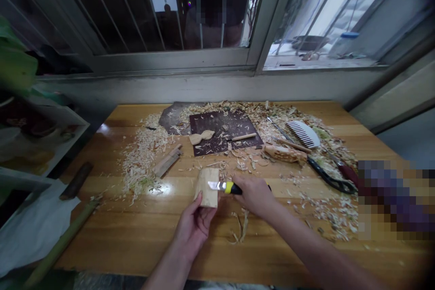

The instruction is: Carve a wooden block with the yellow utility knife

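My left hand (197, 223) is closed around the lower end of a pale wood block (206, 186), thumb along its left side. In my right hand (254, 195) is a yellow and black utility knife (232, 187), its blade pointing left. The blade tip lies over the right part of the block's face; I cannot tell whether it touches. Beyond the block, a carved wooden piece with a narrow waist (201, 137) and a thin wooden-handled tool (244, 137) rest on a dark mat (224, 145). Below the knife lie a few curled shavings (244, 226).
Wood shavings (136, 158) cover much of the wooden table (176, 253). A white comb (303, 134), a rough wood piece (284, 154) and a black curved handle (331, 176) are at right. Left are wood strips (169, 160), a dark stick (76, 181) and a long greenish pole (64, 240).
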The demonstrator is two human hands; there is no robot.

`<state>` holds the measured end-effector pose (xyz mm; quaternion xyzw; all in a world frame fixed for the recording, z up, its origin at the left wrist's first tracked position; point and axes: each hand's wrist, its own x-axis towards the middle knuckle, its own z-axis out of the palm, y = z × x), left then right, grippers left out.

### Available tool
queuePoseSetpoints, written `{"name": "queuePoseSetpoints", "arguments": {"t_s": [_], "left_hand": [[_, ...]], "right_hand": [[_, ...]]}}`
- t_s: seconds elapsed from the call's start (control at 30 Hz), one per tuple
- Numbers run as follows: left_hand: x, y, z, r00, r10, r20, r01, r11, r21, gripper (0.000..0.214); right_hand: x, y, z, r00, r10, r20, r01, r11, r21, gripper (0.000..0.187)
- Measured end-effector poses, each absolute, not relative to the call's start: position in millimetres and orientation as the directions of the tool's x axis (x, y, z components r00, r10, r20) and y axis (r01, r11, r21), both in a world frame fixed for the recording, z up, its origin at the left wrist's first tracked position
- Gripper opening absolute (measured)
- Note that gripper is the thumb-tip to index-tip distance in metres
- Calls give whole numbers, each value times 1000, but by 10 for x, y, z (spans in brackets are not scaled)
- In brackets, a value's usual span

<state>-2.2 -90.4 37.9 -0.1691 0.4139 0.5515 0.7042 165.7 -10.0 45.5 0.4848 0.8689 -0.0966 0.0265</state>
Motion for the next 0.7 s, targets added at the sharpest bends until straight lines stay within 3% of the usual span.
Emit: {"name": "queuePoseSetpoints", "arguments": {"t_s": [0.57,0.7], "left_hand": [[-91,-873,510,56,645,-762,-908,351,230,26],[-115,-951,619,22,623,-782,-903,348,252,25]], "right_hand": [[1600,148,385,-425,897,-123,902,410,-133,18],[1744,328,432,-319,940,-124,946,307,-106,22]]}}
